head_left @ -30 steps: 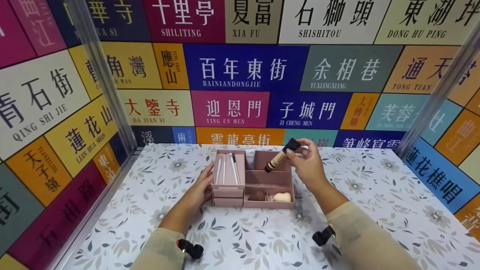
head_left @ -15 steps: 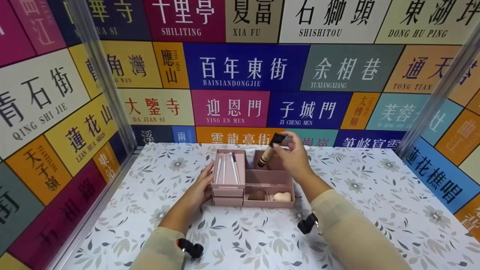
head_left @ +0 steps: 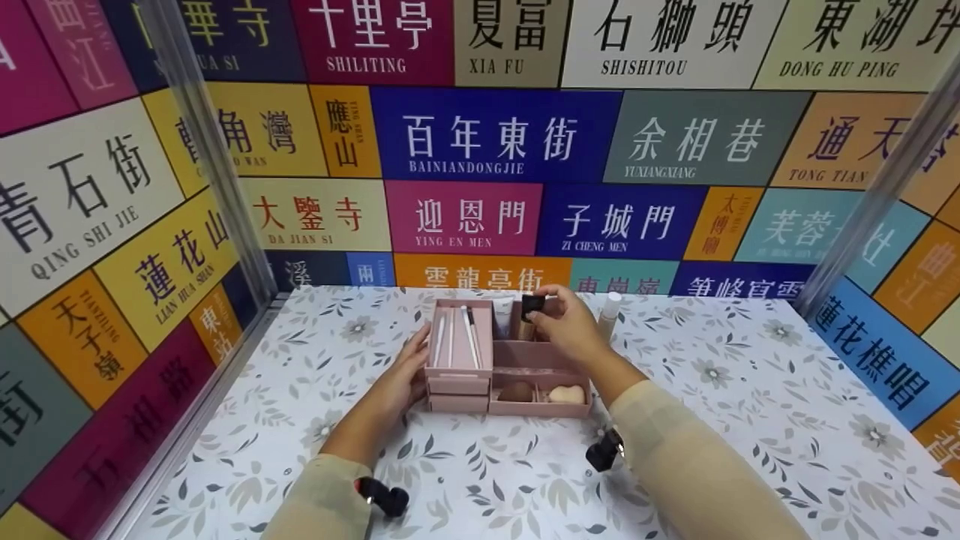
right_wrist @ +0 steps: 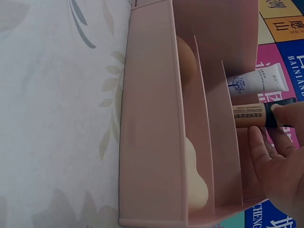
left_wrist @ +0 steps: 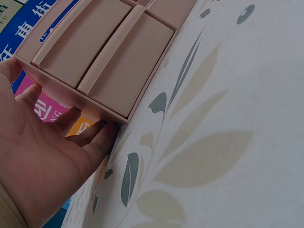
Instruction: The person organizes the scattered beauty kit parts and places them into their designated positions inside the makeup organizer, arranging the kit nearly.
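My right hand (head_left: 574,330) pinches the black cap of a foundation bottle (right_wrist: 249,115) between thumb and fingers. The bottle stands upright, its lower part inside the rear compartment of a pink makeup organizer (head_left: 538,409). Beside it in that compartment is a white squeeze tube (right_wrist: 259,80). With its fingers along the organizer's left side, my left hand (left_wrist: 52,152) rests beside two closed drawers (left_wrist: 128,57). Several slim makeup brushes (head_left: 448,337) lie in the organizer's top tray. A brown makeup sponge (head_left: 516,391) and a cream one (head_left: 567,394) sit in the front compartments.
A slender bottle with a white cap (head_left: 611,313) stands on the table just right of the organizer, partly behind my right hand. Floral cloth (head_left: 757,420) covers the table. Panels with lettering (head_left: 495,135) rise behind it, with clear upright strips at both corners.
My right hand has moved left and down with the foundation bottle, which has gone from tilted above the organizer to upright in its rear compartment. My left hand stays at the organizer's side.
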The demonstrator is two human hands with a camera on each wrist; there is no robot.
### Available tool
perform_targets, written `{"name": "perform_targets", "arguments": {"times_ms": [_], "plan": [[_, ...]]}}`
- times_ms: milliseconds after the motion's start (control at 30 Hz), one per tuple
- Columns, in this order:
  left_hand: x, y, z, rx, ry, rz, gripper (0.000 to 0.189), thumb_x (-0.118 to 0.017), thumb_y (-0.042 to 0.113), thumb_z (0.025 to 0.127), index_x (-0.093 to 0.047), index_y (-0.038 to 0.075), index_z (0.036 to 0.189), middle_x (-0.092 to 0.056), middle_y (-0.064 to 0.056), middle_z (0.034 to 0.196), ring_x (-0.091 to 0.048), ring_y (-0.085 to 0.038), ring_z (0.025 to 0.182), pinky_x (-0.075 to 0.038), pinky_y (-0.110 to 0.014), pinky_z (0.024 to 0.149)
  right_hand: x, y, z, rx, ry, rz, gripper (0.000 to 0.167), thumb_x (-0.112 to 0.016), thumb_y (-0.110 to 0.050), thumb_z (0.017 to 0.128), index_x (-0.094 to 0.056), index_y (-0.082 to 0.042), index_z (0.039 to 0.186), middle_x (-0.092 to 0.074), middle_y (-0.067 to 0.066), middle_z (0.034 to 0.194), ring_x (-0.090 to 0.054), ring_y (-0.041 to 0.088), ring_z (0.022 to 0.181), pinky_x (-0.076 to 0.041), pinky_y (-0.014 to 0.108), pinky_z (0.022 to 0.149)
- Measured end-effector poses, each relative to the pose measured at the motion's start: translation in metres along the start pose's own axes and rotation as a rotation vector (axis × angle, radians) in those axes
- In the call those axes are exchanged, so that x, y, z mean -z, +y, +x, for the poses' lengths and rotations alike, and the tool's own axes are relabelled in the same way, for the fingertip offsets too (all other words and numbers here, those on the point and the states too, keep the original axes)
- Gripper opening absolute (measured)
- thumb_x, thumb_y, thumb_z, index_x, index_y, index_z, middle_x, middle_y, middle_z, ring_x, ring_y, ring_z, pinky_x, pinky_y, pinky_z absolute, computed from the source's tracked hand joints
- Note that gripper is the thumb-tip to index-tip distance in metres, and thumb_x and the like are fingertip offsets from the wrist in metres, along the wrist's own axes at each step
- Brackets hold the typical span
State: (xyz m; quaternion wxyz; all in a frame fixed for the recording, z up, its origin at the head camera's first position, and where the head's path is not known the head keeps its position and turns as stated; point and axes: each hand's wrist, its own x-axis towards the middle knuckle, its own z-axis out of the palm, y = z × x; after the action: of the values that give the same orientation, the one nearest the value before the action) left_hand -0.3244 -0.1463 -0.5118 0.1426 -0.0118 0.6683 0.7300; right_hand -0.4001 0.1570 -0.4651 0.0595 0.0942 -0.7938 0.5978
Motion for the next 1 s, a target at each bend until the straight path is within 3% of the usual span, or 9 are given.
{"name": "perform_targets", "arguments": {"times_ms": [333,500,1000], "plan": [[0.001,-0.001,-0.001,-0.046,-0.033,0.02,0.057,-0.045,0.05,0.112,-0.026,0.054,0.165,-0.022,0.005,0.18,-0.046,-0.029,0.156,-0.03,-0.054,0.133,-0.003,0.004,-0.001,0.0,-0.02,-0.018,0.044,-0.072,-0.003,0.099,-0.06,-0.002,0.141,-0.076,0.024,0.122,-0.076,0.027,0.106,-0.061,0.024,0.078],[0.002,-0.001,0.0,-0.036,-0.027,0.029,0.057,-0.046,0.053,0.11,-0.027,0.058,0.163,-0.023,0.007,0.179,-0.046,-0.027,0.157,-0.03,-0.054,0.133,-0.001,0.005,-0.002,-0.003,-0.016,0.014,0.047,-0.073,-0.002,0.098,-0.06,-0.004,0.142,-0.075,0.024,0.121,-0.076,0.025,0.101,-0.061,0.022,0.08],[0.001,0.0,-0.001,-0.015,-0.017,0.013,0.054,-0.048,0.054,0.109,-0.031,0.063,0.159,-0.025,0.01,0.178,-0.047,-0.027,0.156,-0.029,-0.054,0.133,0.036,0.003,-0.022,-0.012,0.013,0.016,0.042,-0.075,-0.011,0.1,-0.062,-0.004,0.139,-0.071,0.024,0.128,-0.072,0.012,0.1,-0.062,0.022,0.086]]}}
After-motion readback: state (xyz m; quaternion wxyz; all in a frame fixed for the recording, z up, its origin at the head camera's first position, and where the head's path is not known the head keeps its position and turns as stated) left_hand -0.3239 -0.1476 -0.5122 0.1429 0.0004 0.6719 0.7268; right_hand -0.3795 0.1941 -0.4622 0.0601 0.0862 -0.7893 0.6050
